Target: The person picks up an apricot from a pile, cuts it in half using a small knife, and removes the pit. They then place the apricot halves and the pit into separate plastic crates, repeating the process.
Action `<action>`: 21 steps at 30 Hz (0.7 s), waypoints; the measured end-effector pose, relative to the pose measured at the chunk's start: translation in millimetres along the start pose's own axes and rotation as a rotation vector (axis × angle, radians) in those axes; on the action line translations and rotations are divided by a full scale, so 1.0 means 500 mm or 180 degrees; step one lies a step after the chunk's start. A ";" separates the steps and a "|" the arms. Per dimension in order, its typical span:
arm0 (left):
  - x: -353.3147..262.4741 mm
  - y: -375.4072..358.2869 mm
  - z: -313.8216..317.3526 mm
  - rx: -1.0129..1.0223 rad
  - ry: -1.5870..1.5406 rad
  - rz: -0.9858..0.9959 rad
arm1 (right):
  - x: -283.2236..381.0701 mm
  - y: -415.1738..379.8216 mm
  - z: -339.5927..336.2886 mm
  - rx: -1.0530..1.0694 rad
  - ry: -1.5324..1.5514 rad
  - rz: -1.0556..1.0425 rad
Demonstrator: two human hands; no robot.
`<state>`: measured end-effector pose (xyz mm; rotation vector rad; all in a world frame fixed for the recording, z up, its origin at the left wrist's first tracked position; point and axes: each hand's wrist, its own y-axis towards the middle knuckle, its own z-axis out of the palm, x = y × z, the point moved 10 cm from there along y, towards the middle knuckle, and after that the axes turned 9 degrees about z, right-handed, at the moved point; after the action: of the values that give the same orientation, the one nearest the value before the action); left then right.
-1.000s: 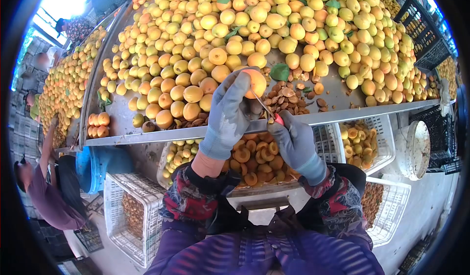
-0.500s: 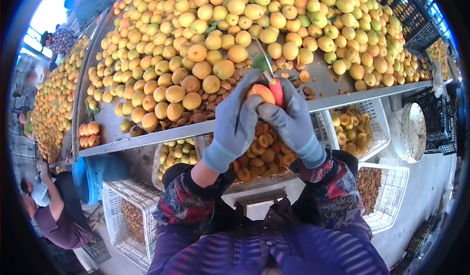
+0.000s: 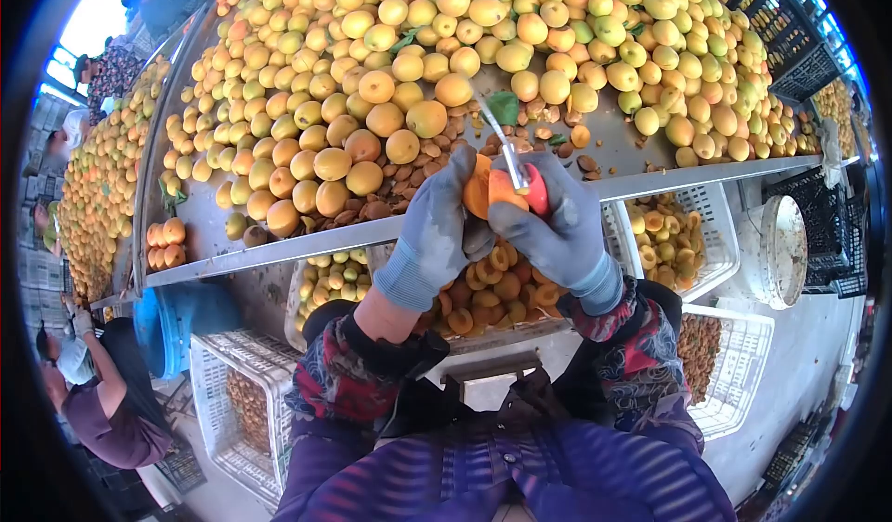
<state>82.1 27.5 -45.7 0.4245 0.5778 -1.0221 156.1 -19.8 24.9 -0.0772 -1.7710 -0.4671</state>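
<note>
Both my hands wear grey gloves and meet above the table's front edge. My left hand (image 3: 435,220) is closed on an orange apricot half (image 3: 477,188). In my right hand (image 3: 562,225) is a knife with a red handle (image 3: 537,190), its narrow metal blade (image 3: 495,124) pointing up and away. A second apricot piece (image 3: 503,191) sits between my right thumb and the knife, close against the first half. Just beyond the hands, loose brown pits (image 3: 423,164) and a green leaf (image 3: 503,107) lie on the metal table (image 3: 609,146).
Whole apricots (image 3: 372,85) are heaped across the table. Below my hands, a container holds apricot halves (image 3: 497,290). White crates with pits (image 3: 246,411) and halves (image 3: 664,243), a blue bucket (image 3: 163,336) and a white bucket (image 3: 776,253) stand around. A co-worker (image 3: 116,411) sits at left.
The apricot, closed between my hands before, now shows as two separated pieces. My hands have moved slightly apart, and the knife blade has tilted and shows more clearly.
</note>
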 end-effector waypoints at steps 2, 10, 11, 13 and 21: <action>-0.003 -0.002 -0.010 -0.0325 0.0069 -0.0061 | -0.026 0.000 -0.005 0.0138 0.0678 0.0629; -0.049 -0.015 0.010 -0.0695 0.1568 0.0016 | -0.115 -0.023 -0.015 0.0100 0.2324 0.1705; -0.039 -0.011 0.007 -0.0671 0.1560 0.0003 | -0.122 -0.025 -0.016 0.0073 0.2417 0.1804; -0.055 0.001 0.024 -0.0489 0.1749 0.0578 | -0.133 -0.024 -0.007 0.0218 0.2444 0.1760; -0.072 -0.012 0.015 -0.0891 0.1393 0.0685 | -0.133 -0.025 0.013 -0.0098 0.1600 0.1751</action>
<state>64.2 44.4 -17.4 0.4524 1.0300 -0.6292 163.6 -16.1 -42.7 -0.4205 -1.1811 -0.0952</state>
